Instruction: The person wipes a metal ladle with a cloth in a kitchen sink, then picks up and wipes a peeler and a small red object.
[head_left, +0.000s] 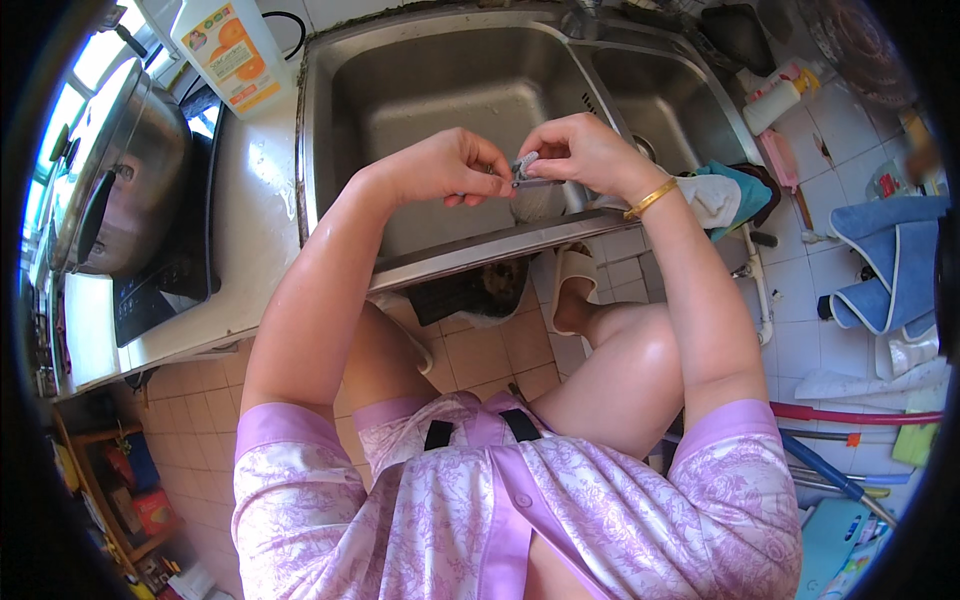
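Both my hands meet over the near side of the large stainless steel sink basin. Between the thumb and fingers of my left hand is one end of a slim grey strip, too small to identify. My right hand pinches a small pale grey, dotted piece just above the strip. Whether the two pieces are joined, I cannot tell. Beneath them shows a pale, rounded, blurred thing, partly hidden. A gold-coloured bracelet circles my right wrist.
Left of the sink, a large metal pot stands on a black induction cooktop, near a white bottle with an orange label. A smaller basin adjoins on the right. Cloths hang over the sink's right front corner.
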